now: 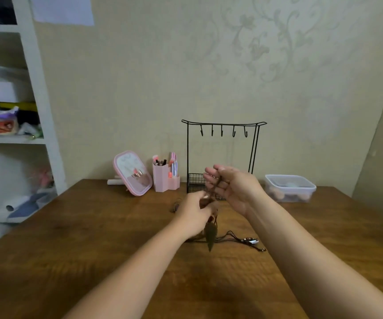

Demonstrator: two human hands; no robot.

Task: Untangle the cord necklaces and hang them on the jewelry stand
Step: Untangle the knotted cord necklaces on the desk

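The tabletop ran wide and bare on the near side of both hands, giving open room toward the person, while its far edge beyond the grip was crowded. The jewelry stand rose directly beyond the right hand, its five hooks well above the grip and none of them carrying anything. A clear lidded box sat beyond and to the right of that hand; a pink mirror and a pink brush holder stood beyond and to the left of the left hand.

The right hand was raised, palm turned inward, its fingers loosely curled round a dark cord, though blur hid how firm that grip was. The left hand sat lower and just beside it, fingertips pinched on the same cord. The cord necklaces lay mostly below the grip: one strand ran near upright from the right hand down past the left, ending in a dark feather pendant hanging just over the wood. The beaded ends trailed along the tabletop to the right of the pendant. The right hand was nearer the hooks, so the lift would likely fall to it
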